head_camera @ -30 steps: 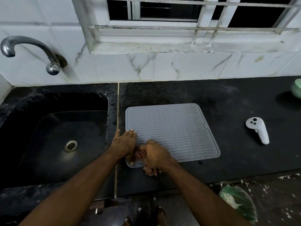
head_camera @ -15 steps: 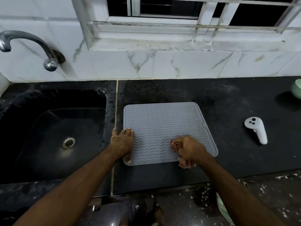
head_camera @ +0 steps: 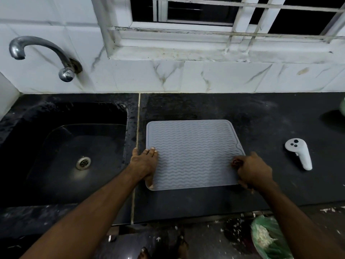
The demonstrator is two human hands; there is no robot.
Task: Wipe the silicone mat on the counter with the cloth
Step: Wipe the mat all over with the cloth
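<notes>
A grey silicone mat (head_camera: 192,150) with a wavy ribbed surface lies flat on the black counter (head_camera: 261,116), just right of the sink. My left hand (head_camera: 144,161) presses flat on the mat's near left edge, fingers spread. My right hand (head_camera: 252,171) is closed around a small reddish cloth (head_camera: 236,162) at the mat's near right corner. Only a bit of the cloth shows past my fingers.
A black sink (head_camera: 74,150) with a metal drain lies to the left, under a steel tap (head_camera: 41,51). A white controller (head_camera: 300,153) lies on the counter to the right. A green object (head_camera: 342,107) sits at the far right edge. A green bag (head_camera: 268,238) is on the floor.
My right hand has slid the cloth along the mat's near edge, from the left corner beside my left hand to the right corner. The left hand stays on the mat.
</notes>
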